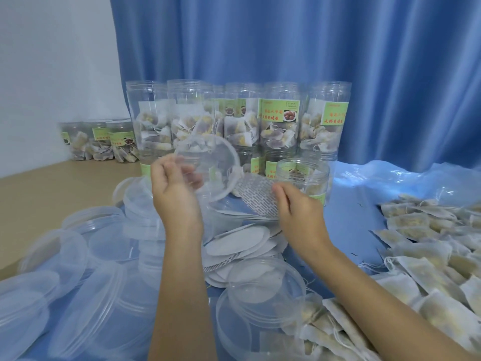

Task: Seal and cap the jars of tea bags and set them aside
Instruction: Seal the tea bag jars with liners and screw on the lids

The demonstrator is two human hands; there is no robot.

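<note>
My left hand point(175, 190) holds a clear plastic lid point(212, 165) tilted up in mid-air, fingers curled on its left edge. My right hand point(294, 207) pinches a round silver seal disc point(256, 195) with a brick-like pattern, held just below and right of the lid. An open jar point(303, 178) with tea bags and a green label stands right behind the right hand. A loose pile of white seal discs point(239, 246) lies on the blue cloth under both hands.
Stacked open jars of tea bags point(234, 121) line the back. Three short jars point(99, 139) stand at the far left. Several clear lids point(78, 256) lie left and front. Loose tea bags point(429, 256) cover the right side of the table.
</note>
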